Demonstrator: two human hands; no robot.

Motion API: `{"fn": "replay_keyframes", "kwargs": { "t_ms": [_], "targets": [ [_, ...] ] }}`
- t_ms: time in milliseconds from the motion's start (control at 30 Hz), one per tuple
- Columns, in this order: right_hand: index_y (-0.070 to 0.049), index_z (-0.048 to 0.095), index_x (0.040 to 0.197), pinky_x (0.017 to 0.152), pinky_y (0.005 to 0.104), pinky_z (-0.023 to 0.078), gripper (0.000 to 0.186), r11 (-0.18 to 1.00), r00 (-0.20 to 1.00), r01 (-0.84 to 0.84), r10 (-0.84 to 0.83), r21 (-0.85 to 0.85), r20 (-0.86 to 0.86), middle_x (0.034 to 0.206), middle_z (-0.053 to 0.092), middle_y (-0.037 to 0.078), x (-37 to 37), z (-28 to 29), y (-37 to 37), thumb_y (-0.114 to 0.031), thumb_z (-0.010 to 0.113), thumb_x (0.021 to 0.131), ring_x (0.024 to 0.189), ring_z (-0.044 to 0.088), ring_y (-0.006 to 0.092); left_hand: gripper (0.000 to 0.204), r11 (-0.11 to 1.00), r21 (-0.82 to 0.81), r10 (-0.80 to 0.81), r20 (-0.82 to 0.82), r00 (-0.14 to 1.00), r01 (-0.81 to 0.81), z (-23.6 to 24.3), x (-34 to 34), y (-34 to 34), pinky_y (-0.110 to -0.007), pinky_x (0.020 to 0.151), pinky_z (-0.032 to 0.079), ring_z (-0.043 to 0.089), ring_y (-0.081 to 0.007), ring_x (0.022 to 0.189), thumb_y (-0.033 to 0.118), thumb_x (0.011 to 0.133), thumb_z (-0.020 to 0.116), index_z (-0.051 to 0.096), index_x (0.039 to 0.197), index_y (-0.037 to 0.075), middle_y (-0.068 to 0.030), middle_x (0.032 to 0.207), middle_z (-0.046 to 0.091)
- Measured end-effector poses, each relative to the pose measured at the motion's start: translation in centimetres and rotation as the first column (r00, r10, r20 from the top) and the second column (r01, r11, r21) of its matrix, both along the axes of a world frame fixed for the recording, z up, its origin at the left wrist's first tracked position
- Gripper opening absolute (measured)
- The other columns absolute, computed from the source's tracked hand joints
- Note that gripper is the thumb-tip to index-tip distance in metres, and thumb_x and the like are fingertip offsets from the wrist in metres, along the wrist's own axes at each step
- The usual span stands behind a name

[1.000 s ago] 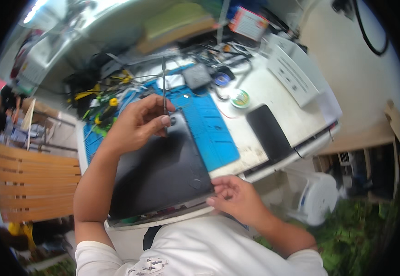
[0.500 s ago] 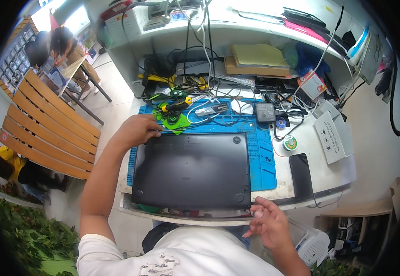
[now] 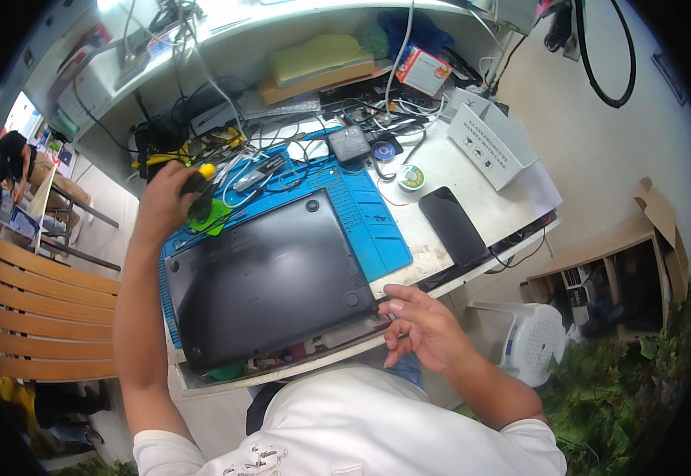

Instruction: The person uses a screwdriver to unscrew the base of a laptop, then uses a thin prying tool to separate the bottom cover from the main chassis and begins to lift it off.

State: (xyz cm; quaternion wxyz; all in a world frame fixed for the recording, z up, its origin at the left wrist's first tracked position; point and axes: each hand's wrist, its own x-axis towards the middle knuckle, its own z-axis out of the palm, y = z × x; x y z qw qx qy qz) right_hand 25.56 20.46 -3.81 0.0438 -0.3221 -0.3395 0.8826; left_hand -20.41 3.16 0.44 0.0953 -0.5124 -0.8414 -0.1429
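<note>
Laptop [image 3: 270, 285] overhanging the desk's near edge, your right hand [image 3: 425, 329] open at its corner, your left hand [image 3: 164, 205] gripping a yellow-handled screwdriver [image 3: 201, 181] past its far edge

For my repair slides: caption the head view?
Left hand grasps yellow-handled tools; right hand touches the overturned black laptop.

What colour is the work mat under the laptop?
Blue, seen in the head view: the mat lies under the black laptop.

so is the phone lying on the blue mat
No, the phone lies on the bare white desk, right of the blue mat.
</note>
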Motion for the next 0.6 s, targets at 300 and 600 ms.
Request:
{"fn": "replay_keyframes", "kwargs": {
  "t_ms": [300,600],
  "targets": [
    [0.007,0.03,0.162,0.062,0.0441,0.067,0.081,1.0,1.0,-0.002,0.002,-0.011,-0.007,0.127,0.049,0.012,0.1,-0.5,0.2,-0.027,0.075,0.104,0.084,0.068,0.0211,0.087,0.588,0.799,-0.65,0.378,0.659,0.123,6.0,14.2,5.3,-0.038,0.096,0.064,0.076,-0.0218,0.101,-0.006,0.096,0.078,0.033,0.168,0.014,-0.0141,0.123,0.07],
    [0.007,0.028,0.163,0.061,0.0454,0.067,0.082,0.999,0.999,-0.028,0.027,-0.029,-0.022,0.129,0.049,0.012,0.2,-0.6,0.4,-0.029,0.074,0.105,0.084,0.068,0.0218,0.101,0.694,0.662,-0.663,0.436,0.608,0.283,-0.5,18.1,8.6,-0.038,0.102,0.062,0.073,-0.0182,0.109,-0.012,0.096,0.075,0.018,0.175,0.015,-0.0136,0.131,0.059]
  ]
}}
